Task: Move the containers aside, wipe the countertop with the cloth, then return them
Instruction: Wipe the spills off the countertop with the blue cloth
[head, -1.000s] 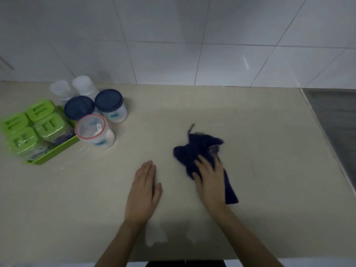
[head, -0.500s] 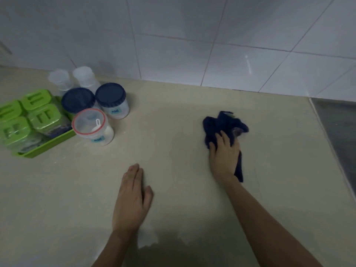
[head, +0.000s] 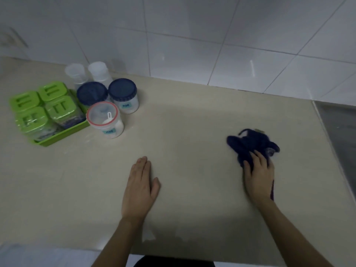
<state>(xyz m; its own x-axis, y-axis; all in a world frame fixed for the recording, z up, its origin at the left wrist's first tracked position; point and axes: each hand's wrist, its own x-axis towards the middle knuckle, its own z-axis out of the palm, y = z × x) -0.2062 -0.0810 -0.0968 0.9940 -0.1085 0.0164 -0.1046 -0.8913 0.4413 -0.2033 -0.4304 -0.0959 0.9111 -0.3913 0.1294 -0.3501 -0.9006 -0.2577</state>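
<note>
The right hand [head: 259,175] presses down on a crumpled dark blue cloth [head: 250,144] at the right side of the beige tabletop [head: 183,132], its grip loose: the fingers are spread and curled over the near part of the fabric, pinning it flat rather than pinching it, while most of the cloth bunches out beyond the fingertips and a strip shows along the wrist. The left hand [head: 139,189] lies flat, palm down, on the bare tabletop near the front edge, fingers together and holding nothing. The containers stand well apart from both hands at the far left, close to the white tiled wall [head: 192,35]: a green tray [head: 63,133] carrying four green-lidded boxes [head: 41,106], two jars with dark blue lids [head: 107,93], a clear jar with a red-rimmed lid [head: 105,120] nearest the front, and two pale translucent jars [head: 86,74] behind them. A grey surface [head: 339,124] adjoins the tabletop at the right edge.
</note>
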